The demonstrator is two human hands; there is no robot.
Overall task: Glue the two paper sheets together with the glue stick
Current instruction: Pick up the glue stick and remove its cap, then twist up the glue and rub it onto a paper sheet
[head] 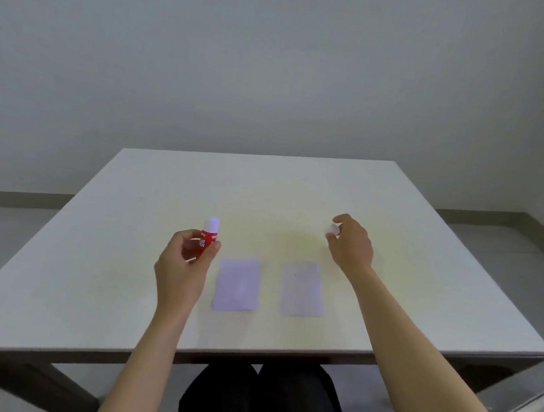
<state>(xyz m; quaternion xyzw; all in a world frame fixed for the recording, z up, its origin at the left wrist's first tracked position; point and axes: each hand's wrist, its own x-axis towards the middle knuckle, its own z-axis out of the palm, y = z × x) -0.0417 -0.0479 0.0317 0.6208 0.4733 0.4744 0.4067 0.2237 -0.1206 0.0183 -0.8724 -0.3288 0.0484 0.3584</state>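
Above the pale table [130, 276], the left hand [179, 263] is closed around a red glue stick [208, 237], thumb on one side and fingers curled on the other. The stick stands nearly upright, tilted a little to the right, and its white tip points up and away from the person. The lettering on the red body is partly covered by the fingers. Well off to the right, the right hand [353, 243] is raised over the table with its fingertips pinched on a small white cap [332, 230], which pokes out toward the left of the hand.

Between the two forearms, two pale lilac paper sheets lie flat on the table, side by side and apart, with a strip of bare tabletop between them. The left sheet [237, 284] sits just to the right of the left hand; the right sheet [302, 288] lies below and to the left of the right hand. Neither hand touches either sheet. Beneath the near table edge, dark trousers [263, 398] show on the person's lap.
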